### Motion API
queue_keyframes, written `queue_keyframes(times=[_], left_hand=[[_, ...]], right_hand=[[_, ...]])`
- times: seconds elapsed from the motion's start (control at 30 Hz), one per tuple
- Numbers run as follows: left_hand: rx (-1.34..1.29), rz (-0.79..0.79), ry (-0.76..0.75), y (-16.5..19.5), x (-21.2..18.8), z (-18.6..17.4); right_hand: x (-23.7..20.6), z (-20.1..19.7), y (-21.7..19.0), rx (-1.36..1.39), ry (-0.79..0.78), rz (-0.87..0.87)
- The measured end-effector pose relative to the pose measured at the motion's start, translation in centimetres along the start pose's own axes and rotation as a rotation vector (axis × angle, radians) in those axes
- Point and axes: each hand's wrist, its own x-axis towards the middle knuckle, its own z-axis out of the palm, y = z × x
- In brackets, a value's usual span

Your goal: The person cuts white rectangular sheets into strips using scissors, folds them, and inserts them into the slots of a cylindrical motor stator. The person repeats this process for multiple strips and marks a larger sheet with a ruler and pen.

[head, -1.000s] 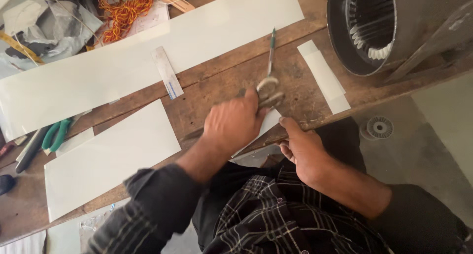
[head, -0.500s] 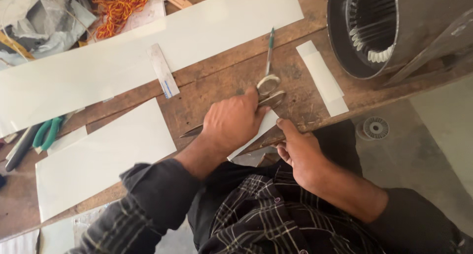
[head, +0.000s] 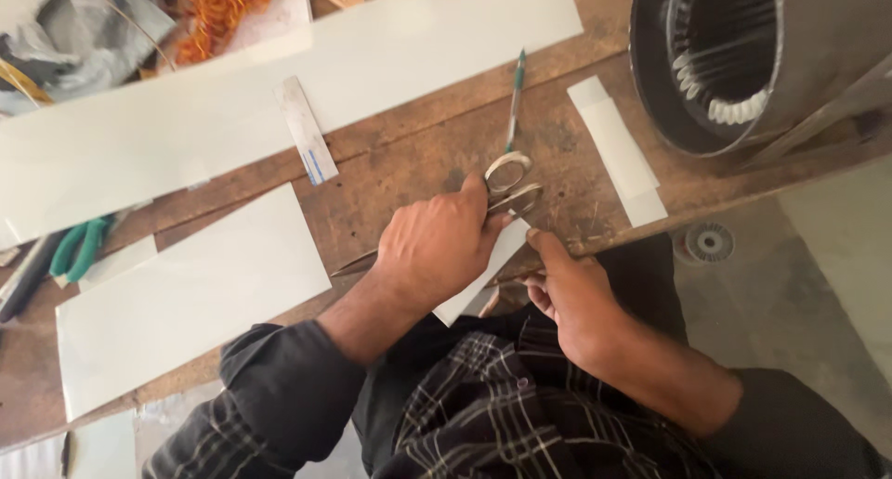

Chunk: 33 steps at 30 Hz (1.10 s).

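My left hand (head: 437,247) lies over a pair of steel scissors (head: 509,175) on the wooden bench. Its thumb reaches the scissors' ring handles, and the blade tip pokes out to the left of the hand. A narrow white strip (head: 476,284) runs diagonally under this hand and over the bench's front edge. My right hand (head: 571,288) pinches the strip's right side at that edge, its fingertips close to the scissors' handles. How the blades sit on the strip is hidden.
A long white sheet (head: 186,144) and a smaller white sheet (head: 186,302) lie to the left. A green pen (head: 514,98), a small marked strip (head: 305,140), another white strip (head: 618,154), green-handled pliers (head: 82,247), a grey motor stator (head: 743,61) and orange wire (head: 218,5) surround the hands.
Both hands stay on the scissors and the strip at nearly the same spot. My left hand has edged slightly toward the scissors' handles.
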Motion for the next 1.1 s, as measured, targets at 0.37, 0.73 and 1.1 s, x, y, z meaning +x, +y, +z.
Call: queue_keyframes(times=[0.37,0.73,1.1], left_hand=[[-0.029,0.023,0.080,-0.1,-0.3,-0.1],[0.203,0.130,0.345,-1.3,-1.9,1.9],[-0.167,-0.109,0.304,-1.4,-4.6,2.4]], right_hand=[[0.9,0.4,-0.5,0.012,-0.045,0.033],[1.2,0.9,-0.1,0.013,0.020,0.030],[0.0,2.1,0.2,0.124,0.050,0.081]])
